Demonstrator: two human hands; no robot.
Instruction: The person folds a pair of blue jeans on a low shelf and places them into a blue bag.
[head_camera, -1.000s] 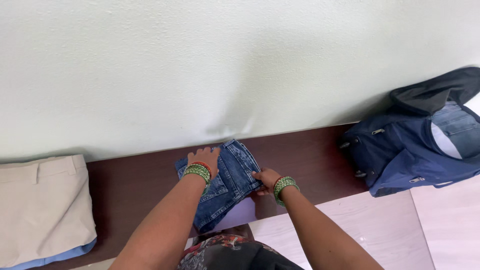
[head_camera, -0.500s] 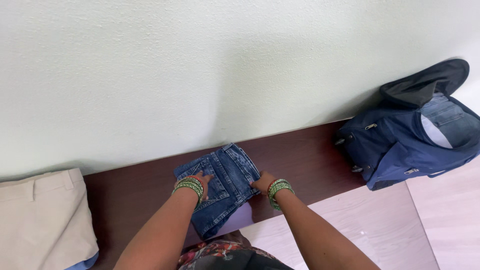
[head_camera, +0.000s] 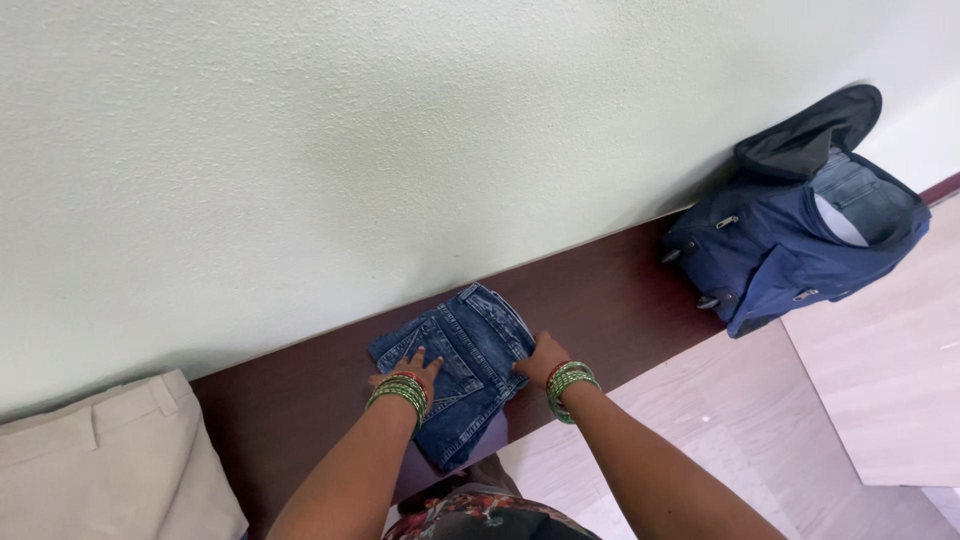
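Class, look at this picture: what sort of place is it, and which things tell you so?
Probably a room at home: folded blue denim jeans on a dark wooden ledge, and an open navy fabric suitcase on pale floor tiles.

At seven o'clock the beige trousers (head_camera: 100, 465) run off the left and bottom edges. Both forearms leave the bottom edge. The left hand (head_camera: 408, 372) and right hand (head_camera: 541, 360) cover parts of the jeans (head_camera: 462, 375).

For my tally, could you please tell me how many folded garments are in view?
2: folded blue denim jeans under both hands on the dark ledge; folded beige trousers far left. More may sit inside the bag.
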